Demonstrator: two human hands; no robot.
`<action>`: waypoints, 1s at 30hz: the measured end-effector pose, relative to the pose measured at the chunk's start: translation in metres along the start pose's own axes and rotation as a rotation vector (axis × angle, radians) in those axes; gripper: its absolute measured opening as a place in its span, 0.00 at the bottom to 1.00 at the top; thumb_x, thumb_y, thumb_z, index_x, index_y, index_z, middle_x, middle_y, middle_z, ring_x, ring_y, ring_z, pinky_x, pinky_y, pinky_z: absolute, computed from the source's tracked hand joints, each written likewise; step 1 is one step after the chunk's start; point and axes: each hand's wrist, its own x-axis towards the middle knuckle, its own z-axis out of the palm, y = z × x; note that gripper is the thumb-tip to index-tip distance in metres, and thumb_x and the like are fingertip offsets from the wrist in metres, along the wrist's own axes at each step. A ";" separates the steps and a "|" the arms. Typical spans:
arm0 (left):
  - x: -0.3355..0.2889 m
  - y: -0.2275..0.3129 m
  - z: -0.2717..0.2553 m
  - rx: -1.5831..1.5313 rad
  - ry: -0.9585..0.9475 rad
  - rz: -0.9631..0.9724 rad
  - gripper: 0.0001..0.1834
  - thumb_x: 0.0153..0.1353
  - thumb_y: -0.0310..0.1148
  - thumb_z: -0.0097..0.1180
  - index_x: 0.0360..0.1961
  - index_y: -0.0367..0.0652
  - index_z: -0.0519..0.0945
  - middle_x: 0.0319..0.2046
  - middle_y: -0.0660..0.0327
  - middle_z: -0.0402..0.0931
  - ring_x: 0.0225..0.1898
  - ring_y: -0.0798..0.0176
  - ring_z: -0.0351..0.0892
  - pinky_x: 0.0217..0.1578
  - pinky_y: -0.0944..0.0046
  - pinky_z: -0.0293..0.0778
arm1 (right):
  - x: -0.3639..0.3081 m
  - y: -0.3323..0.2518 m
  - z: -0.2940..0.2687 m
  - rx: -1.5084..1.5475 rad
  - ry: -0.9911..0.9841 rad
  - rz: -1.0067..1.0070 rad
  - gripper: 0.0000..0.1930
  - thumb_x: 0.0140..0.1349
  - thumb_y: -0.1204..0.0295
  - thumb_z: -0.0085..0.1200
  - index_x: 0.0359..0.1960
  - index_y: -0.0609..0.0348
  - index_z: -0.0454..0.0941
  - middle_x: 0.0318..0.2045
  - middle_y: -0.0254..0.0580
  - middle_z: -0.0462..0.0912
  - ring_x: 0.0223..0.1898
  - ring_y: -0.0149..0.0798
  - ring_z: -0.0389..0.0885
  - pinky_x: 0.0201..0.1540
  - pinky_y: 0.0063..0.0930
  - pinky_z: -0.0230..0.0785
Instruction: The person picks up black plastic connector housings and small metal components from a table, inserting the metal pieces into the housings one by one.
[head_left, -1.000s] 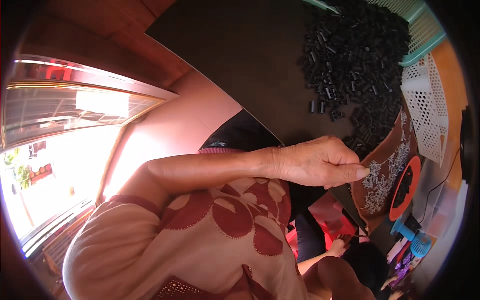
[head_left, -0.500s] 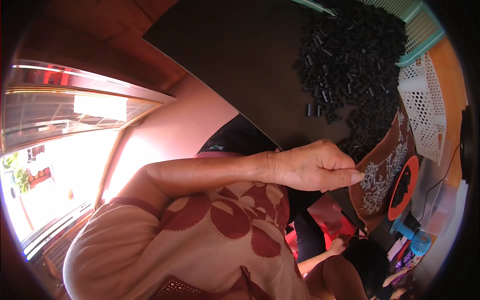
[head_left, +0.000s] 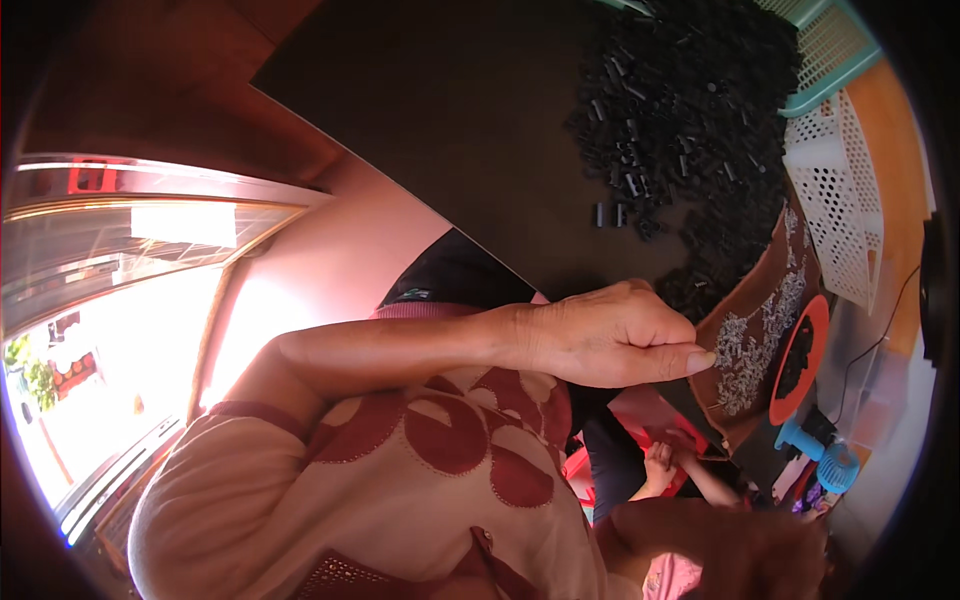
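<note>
My left hand reaches across my body from the left, closed in a fist with the thumb pressed along the curled forefinger. Whatever it may hold is hidden inside the fingers. The thumb tip overlaps the edge of a brown sheet or shallow tray, which bears many small silvery pieces, too small to name. Beyond the hand, a big heap of short black tubular pieces covers part of a dark tabletop. I cannot make out my right hand.
Along the right stand a white perforated basket, a green basket, an orange bowl with black pieces inside and a small blue fan. Another person's hands and a blurred brown shape are at the lower right.
The whole view has shifted slightly. My left hand stays closed by the silvery pieces. At the lower right, the other person's hands have come together and a brown shape has swung rightward, blurred.
</note>
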 end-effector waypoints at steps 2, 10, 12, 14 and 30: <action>0.004 -0.003 0.003 0.013 -0.028 0.035 0.23 0.68 0.33 0.50 0.15 0.39 0.60 0.11 0.62 0.52 0.13 0.67 0.50 0.17 0.61 0.52 | -0.027 0.023 0.023 -0.195 -0.094 0.330 0.06 0.58 0.74 0.53 0.34 0.63 0.76 0.29 0.38 0.78 0.28 0.34 0.76 0.32 0.21 0.68; 0.000 0.001 -0.001 0.049 -0.044 0.016 0.22 0.68 0.31 0.50 0.15 0.39 0.62 0.10 0.64 0.53 0.13 0.68 0.49 0.16 0.61 0.50 | -0.059 0.128 0.090 -0.028 -0.876 0.289 0.16 0.52 0.73 0.62 0.45 0.56 0.79 0.43 0.39 0.75 0.34 0.38 0.76 0.34 0.30 0.71; 0.000 0.002 0.001 0.087 -0.037 -0.033 0.21 0.67 0.30 0.50 0.15 0.39 0.63 0.10 0.66 0.54 0.13 0.69 0.50 0.15 0.62 0.50 | -0.060 0.127 0.100 -0.027 -0.955 0.268 0.18 0.50 0.73 0.63 0.45 0.55 0.79 0.44 0.38 0.75 0.35 0.38 0.75 0.36 0.29 0.71; 0.001 0.000 0.003 0.086 -0.038 -0.028 0.21 0.67 0.30 0.51 0.15 0.39 0.63 0.10 0.65 0.54 0.13 0.69 0.50 0.16 0.62 0.51 | -0.059 0.126 0.101 -0.073 -1.001 0.256 0.20 0.49 0.73 0.63 0.46 0.55 0.79 0.46 0.38 0.76 0.37 0.39 0.76 0.38 0.30 0.71; 0.006 0.001 0.000 0.066 -0.029 0.047 0.23 0.66 0.28 0.52 0.15 0.39 0.59 0.11 0.61 0.52 0.13 0.63 0.50 0.16 0.60 0.51 | -0.063 0.156 0.065 -0.290 -0.813 0.237 0.09 0.54 0.80 0.57 0.37 0.58 0.80 0.37 0.37 0.77 0.35 0.40 0.79 0.36 0.30 0.72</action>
